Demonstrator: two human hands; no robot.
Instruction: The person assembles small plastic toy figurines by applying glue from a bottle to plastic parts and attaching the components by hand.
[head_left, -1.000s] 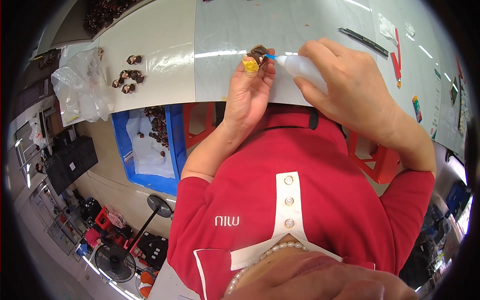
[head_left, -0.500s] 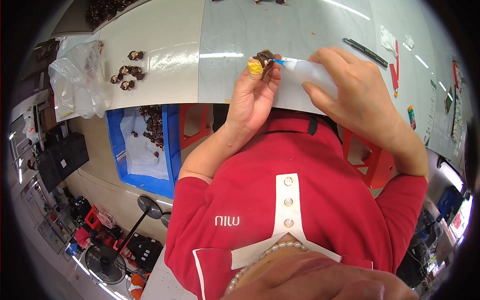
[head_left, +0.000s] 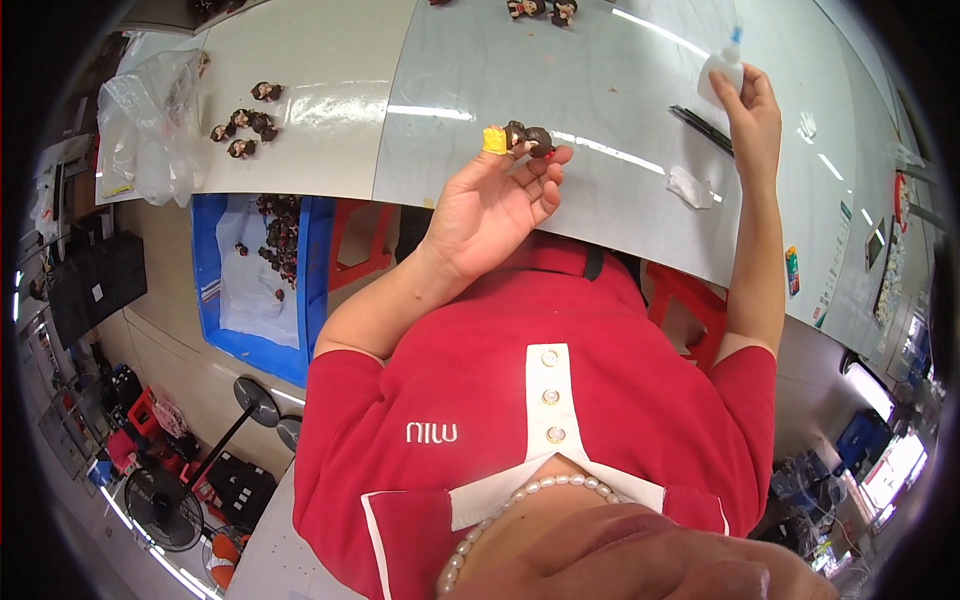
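My left hand (head_left: 490,205) is above the table's near edge, palm up, its fingertips closed around a small dark-brown figurine (head_left: 537,142). Yellow tape (head_left: 495,140) wraps the tip of that thumb. Part of the figurine is hidden by the fingers. Far out to the right, my right hand (head_left: 755,115) grips a white squeeze bottle (head_left: 716,80) with a blue nozzle pointing away from me. The bottle is well apart from the figurine.
Two figurines (head_left: 540,10) stand at the table's far edge, several more (head_left: 245,122) at the left beside a clear plastic bag (head_left: 150,130). Below the table edge sits a blue crate (head_left: 315,270) of figurines. A black cutter (head_left: 700,130) and crumpled tissue (head_left: 690,187) lie right.
My right hand has carried the squeeze bottle away from the figurine, to the far right, and turned its nozzle outward. My left hand still holds the figurine, now tipped differently.
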